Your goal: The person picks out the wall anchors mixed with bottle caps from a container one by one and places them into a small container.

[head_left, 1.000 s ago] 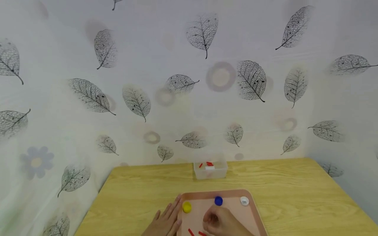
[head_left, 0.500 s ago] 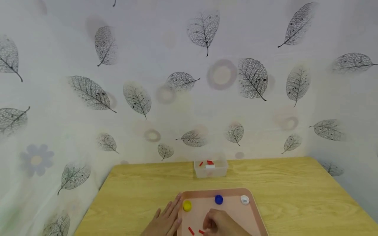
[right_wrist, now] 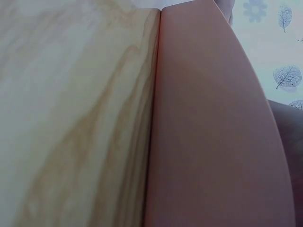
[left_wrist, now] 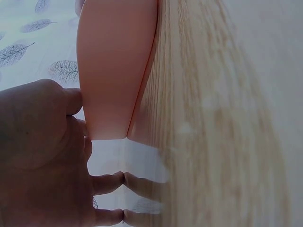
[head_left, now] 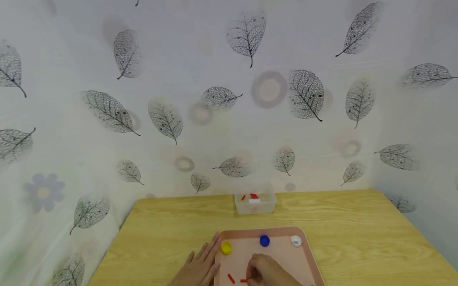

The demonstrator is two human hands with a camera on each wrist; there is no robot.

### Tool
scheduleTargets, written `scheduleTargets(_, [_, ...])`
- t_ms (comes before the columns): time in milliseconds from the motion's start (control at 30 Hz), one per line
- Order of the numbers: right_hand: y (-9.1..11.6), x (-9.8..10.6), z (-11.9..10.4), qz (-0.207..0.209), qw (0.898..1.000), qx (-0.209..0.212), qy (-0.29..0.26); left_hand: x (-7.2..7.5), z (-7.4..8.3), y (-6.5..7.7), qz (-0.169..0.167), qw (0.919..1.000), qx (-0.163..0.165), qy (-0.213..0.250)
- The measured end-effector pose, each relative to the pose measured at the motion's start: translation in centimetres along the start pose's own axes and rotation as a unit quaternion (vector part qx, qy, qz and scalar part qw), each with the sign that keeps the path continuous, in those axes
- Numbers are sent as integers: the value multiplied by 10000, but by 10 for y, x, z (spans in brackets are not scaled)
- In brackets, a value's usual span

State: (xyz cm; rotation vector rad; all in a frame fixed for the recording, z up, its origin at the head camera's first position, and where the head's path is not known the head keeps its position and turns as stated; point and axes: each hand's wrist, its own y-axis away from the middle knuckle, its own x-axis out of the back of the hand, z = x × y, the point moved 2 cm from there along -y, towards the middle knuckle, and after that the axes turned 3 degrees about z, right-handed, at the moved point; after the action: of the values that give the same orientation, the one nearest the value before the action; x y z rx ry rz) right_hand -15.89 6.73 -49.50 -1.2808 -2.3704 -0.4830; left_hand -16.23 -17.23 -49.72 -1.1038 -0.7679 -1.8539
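My left hand (head_left: 200, 263) lies with straight fingers along the left side of a pink tray (head_left: 311, 259); in the left wrist view its thumb (left_wrist: 73, 100) touches the tray's wall (left_wrist: 116, 71). Inside the tray, my right hand (head_left: 267, 271) is curled, its fingertips pinching the right end of a short red stick (head_left: 243, 281). That stick lies level across the view, its right part hidden by the fingers. A second red stick (head_left: 231, 279) lies slanted to the left of it. In the right wrist view, the tray wall (right_wrist: 213, 118) hides most of the hand.
Along the tray's far side sit a yellow cap (head_left: 226, 248), a blue cap (head_left: 264, 240) and a white cap (head_left: 295, 241). Behind the tray, a clear plastic box (head_left: 255, 208) with several red pieces stands on the wooden table (head_left: 171, 222) near the leaf-patterned wall covering.
The red stick at my right fingertips has turned from slanted to level. My right hand has shifted slightly and curls more tightly. The left hand stays at the tray's side.
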Motion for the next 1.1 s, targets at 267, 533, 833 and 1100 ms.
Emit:
scheduleTargets(267, [4, 1, 3, -66, 9996, -142, -231, -4, -1, -3, -33, 9999, 154, -58])
scheduleTargets(533, [5, -1, 4, 93, 9993, -360, -90, -6, 0, -5, -83, 9994, 254, -223])
scheduleTargets(833, [10, -4, 1, 155, 9977, -589, -308, -8, -2, 1, -221, 9992, 297, 126])
scheduleTargets(1100, [8, -2, -5, 169, 9980, -585, -140, -10, -7, 1, -243, 9989, 284, 275])
